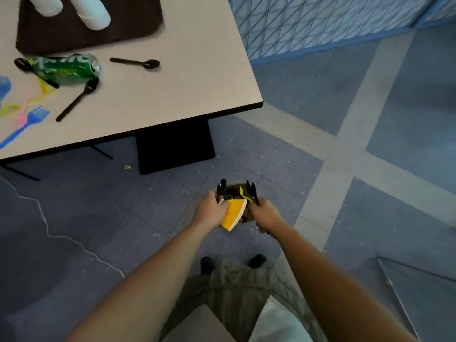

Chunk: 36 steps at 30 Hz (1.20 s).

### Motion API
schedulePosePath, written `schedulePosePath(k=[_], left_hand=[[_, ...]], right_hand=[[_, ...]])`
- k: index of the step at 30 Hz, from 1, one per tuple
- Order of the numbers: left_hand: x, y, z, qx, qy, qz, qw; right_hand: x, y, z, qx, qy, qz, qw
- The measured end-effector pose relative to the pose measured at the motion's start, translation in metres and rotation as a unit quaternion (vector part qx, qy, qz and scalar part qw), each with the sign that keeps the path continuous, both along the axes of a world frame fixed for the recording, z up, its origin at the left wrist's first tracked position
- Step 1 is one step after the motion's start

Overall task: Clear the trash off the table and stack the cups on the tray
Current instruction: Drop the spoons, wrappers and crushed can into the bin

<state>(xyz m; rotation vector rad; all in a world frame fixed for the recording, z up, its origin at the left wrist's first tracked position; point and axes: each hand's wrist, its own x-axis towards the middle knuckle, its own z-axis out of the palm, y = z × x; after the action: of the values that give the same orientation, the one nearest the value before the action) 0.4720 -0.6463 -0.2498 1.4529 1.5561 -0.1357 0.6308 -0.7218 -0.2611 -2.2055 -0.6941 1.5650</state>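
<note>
Left hand (211, 206): one spoon (221, 187); right hand (266, 214): two spoons (253, 192); table (197, 77): three.

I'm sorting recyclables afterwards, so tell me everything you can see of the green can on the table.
The green can lies on its side on the beige table, close to the near edge of the dark tray. It looks like thin metal, crumpled, green with white and yellow print, silvery end facing right. One black spoon has its bowl against the can's lower right; a second black spoon lies at its left end.
</note>
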Motion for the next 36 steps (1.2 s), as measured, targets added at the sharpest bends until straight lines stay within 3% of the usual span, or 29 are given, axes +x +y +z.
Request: schedulePosePath(k=[9, 14, 18, 24, 36], left_hand=[[0.026, 0.025, -0.168, 0.024, 0.035, 0.0, 0.999], [0.036, 0.039, -0.239, -0.083, 0.053, -0.015, 0.995], [0.038, 0.039, -0.249, -0.094, 0.047, -0.042, 0.994], [0.03, 0.035, -0.207, -0.08, 0.02, -0.021, 0.996], [0.011, 0.02, 0.012, 0.026, -0.062, 0.036, 0.997]], right_hand=[[0.004, 0.02, -0.191, -0.089, -0.017, 0.004, 0.996], [0.011, 0.03, -0.239, -0.051, 0.027, -0.028, 0.998], [0.019, 0.036, -0.25, -0.035, 0.001, -0.061, 0.998], [0.018, 0.035, -0.211, -0.027, -0.012, -0.041, 0.999], [-0.011, 0.02, -0.027, 0.074, 0.038, -0.057, 0.995]])
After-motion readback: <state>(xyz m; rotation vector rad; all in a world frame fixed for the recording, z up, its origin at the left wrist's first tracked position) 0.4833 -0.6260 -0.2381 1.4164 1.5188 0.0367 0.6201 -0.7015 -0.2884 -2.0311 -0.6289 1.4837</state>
